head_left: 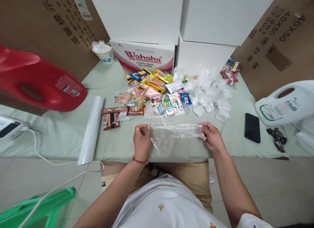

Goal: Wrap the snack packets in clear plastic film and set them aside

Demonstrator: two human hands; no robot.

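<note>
A clear plastic bag [180, 131] is stretched between my two hands above the table's near edge. My left hand [142, 139] pinches its left end, and my right hand [211, 135] grips the bunched right end. Part of the film hangs down near my left hand. Just beyond lies a heap of packaged snacks [157, 85] in yellow, pink, white and blue wrappers. To their right sit several crumpled clear plastic bundles [206, 88]. Brown snack packets [111, 120] lie beyond my left hand.
A roll of plastic film [91, 131] lies at the left, near a red jug [41, 79] and a white device [11, 131] with a cable. At the right are a black phone [252, 128], keys [277, 139] and a white jug [287, 102]. Boxes [144, 54] line the back.
</note>
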